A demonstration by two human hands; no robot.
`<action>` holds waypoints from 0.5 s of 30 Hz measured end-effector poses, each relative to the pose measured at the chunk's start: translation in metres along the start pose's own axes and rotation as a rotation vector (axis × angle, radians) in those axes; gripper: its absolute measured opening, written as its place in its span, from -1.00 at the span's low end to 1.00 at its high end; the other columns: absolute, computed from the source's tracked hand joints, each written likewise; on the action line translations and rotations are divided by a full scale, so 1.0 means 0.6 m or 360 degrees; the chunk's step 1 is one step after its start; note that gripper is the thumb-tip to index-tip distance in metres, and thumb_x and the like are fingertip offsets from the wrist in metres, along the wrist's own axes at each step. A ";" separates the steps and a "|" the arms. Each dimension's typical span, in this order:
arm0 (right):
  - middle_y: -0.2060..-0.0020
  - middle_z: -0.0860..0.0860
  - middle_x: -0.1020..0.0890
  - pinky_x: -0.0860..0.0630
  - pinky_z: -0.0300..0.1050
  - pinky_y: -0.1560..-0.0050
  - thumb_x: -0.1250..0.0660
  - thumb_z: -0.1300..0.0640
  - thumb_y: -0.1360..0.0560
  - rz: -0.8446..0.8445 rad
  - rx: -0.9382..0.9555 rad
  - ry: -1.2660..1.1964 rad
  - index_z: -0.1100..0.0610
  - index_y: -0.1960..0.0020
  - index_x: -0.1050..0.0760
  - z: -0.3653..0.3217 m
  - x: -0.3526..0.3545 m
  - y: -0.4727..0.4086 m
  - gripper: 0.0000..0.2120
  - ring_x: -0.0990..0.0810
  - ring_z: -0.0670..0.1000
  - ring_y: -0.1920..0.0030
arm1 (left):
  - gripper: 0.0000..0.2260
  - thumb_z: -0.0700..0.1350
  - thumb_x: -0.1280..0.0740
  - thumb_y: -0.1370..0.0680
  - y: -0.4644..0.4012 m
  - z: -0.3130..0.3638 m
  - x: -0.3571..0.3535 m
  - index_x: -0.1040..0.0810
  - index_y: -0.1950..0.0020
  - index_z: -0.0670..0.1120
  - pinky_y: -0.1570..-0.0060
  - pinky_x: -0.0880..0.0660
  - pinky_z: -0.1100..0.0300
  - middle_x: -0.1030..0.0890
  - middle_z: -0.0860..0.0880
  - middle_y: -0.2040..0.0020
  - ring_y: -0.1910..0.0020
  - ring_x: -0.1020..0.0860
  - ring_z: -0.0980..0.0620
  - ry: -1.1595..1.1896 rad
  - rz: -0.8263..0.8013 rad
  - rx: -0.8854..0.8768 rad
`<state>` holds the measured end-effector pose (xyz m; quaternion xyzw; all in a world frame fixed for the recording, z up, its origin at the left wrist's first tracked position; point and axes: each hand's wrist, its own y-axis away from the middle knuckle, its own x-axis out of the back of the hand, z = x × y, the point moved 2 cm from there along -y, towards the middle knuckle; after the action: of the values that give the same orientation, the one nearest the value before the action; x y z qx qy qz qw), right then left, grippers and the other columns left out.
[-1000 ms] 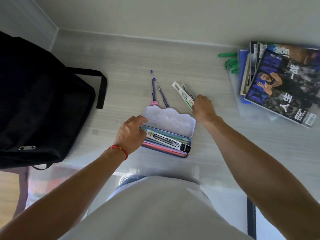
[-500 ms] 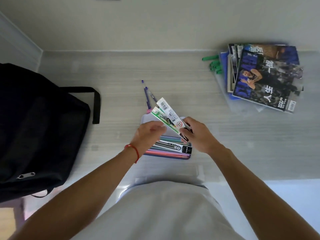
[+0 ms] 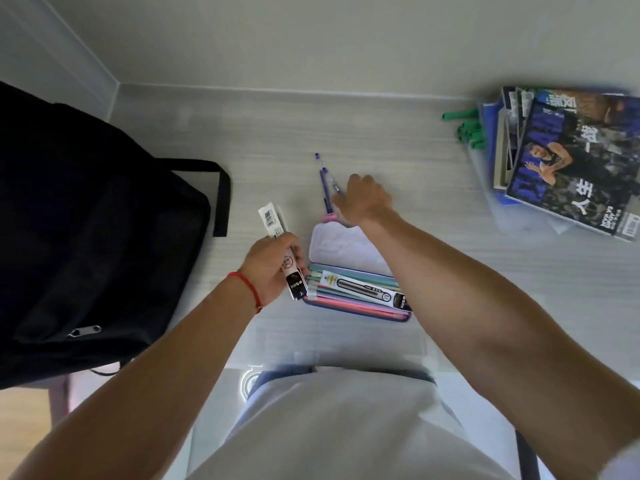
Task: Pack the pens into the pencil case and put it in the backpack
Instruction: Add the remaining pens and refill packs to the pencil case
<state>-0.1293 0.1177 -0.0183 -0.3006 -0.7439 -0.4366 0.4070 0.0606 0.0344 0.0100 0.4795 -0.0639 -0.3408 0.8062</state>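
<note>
An open pencil case (image 3: 360, 311) lies on the desk before me, its pale lid (image 3: 332, 245) folded back. Coloured pens and one packaged pen (image 3: 363, 291) lie inside it. My left hand (image 3: 272, 268) grips packaged pens (image 3: 273, 225) just left of the case, the pack pointing away from me. My right hand (image 3: 365, 199) reaches past the lid onto two purple pens (image 3: 325, 188) lying on the desk; its fingers curl at their right side. The black backpack (image 3: 86, 237) lies at the left.
A stack of magazines (image 3: 568, 161) sits at the far right, with green markers (image 3: 467, 128) beside it. The wall runs along the back of the grey desk (image 3: 485, 271). The backpack's strap (image 3: 221, 199) lies toward the pens.
The packaged pens passed from my right hand into my left, which moved left of the case. My right hand went forward to the purple pens.
</note>
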 end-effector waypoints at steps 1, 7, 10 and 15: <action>-0.30 0.19 -0.47 -0.44 0.03 -0.24 -0.29 -0.15 -0.55 0.0001 -0.0038 0.0016 0.20 -0.35 -0.40 -0.008 -0.008 -0.012 -0.47 -0.49 0.22 -0.31 | -0.90 -0.27 -0.28 -0.54 0.000 -0.003 0.010 -0.41 0.14 -0.13 0.43 -0.51 0.13 -0.47 -0.09 0.38 0.51 -0.45 0.00 -0.0058 0.0005 -0.0027; -0.23 0.17 -0.59 -0.52 -0.04 -0.13 -0.34 0.19 -0.53 -0.0006 -0.0022 0.0115 0.20 -0.26 -0.54 -0.043 -0.025 -0.047 -0.70 -0.59 0.20 -0.24 | -0.93 -0.26 -0.34 -0.57 0.013 -0.018 0.041 -0.47 -0.01 -0.21 0.21 -0.62 0.02 -0.56 -0.12 0.32 0.38 -0.57 -0.04 -0.0147 -0.0111 -0.0193; -0.22 0.19 -0.60 -0.54 -0.01 -0.13 -0.28 0.31 -0.55 -0.0009 0.0041 0.0242 0.26 -0.26 -0.52 -0.046 -0.025 -0.043 -0.71 -0.60 0.21 -0.24 | -0.93 -0.28 -0.32 -0.58 0.023 -0.017 0.046 -0.48 -0.04 -0.24 0.16 -0.63 -0.03 -0.59 -0.17 0.24 0.31 -0.62 -0.11 -0.0174 -0.0120 -0.0212; -0.30 0.28 -0.49 -0.51 0.09 -0.21 -0.21 0.35 -0.59 0.0013 0.0201 0.0496 0.38 -0.35 -0.33 -0.027 -0.028 -0.025 -0.66 -0.54 0.29 -0.29 | -0.94 -0.30 -0.28 -0.58 0.023 -0.008 0.036 -0.47 -0.04 -0.19 0.32 -0.60 0.08 -0.56 -0.15 0.27 0.36 -0.56 -0.10 -0.0267 -0.0076 -0.0224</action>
<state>-0.1275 0.0948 -0.0344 -0.2062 -0.6965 -0.4286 0.5373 0.0857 0.0290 0.0141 0.3929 -0.0957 -0.4025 0.8213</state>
